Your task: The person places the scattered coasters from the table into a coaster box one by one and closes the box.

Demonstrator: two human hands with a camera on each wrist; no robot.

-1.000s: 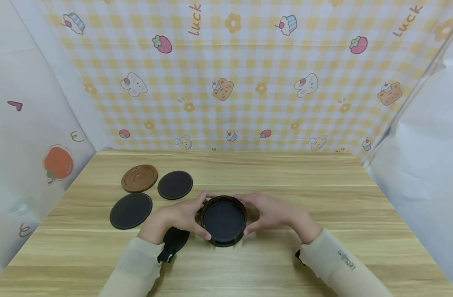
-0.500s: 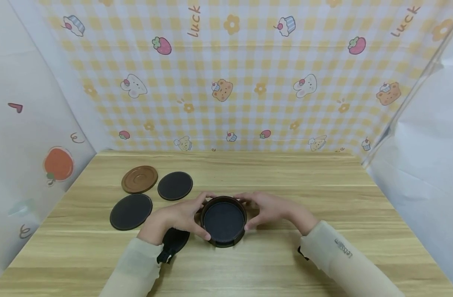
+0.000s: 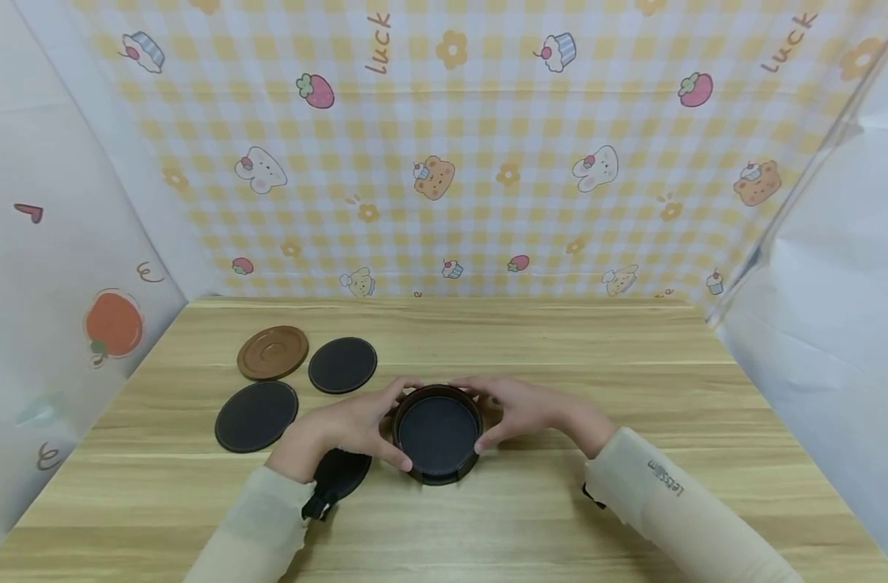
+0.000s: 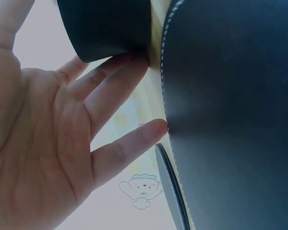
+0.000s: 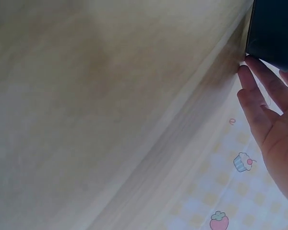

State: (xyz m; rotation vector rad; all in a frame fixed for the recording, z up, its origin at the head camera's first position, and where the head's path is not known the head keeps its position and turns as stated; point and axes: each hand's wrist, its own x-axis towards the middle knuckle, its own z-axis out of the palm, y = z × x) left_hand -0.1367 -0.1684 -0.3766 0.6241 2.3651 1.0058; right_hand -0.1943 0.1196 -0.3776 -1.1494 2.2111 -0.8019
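A round black coaster holder (image 3: 469, 467) stands upright on the table, and a black coaster (image 3: 439, 436) lies inside it. My left hand (image 3: 356, 421) grips the holder's left side, thumb at the front and fingers behind. On the opposite side my right hand (image 3: 527, 411) holds it the same way. In the left wrist view, fingertips lie at the base of the holder wall (image 4: 105, 28), while the little finger reaches the edge of a stitched black coaster (image 4: 230, 105). The right wrist view shows fingers against the holder's dark wall (image 5: 273, 33).
Left of the holder lie a brown wooden coaster (image 3: 273, 353), a black coaster (image 3: 342, 365) behind my left hand, and another black coaster (image 3: 257, 416) further left. One more black coaster (image 3: 350, 474) is partly hidden under my left wrist. A checked cloth (image 3: 473, 235) hangs behind the table.
My right thumb has moved slightly up along the holder's side, and the right forearm has shifted a little. The left hand and the holder stay in place.
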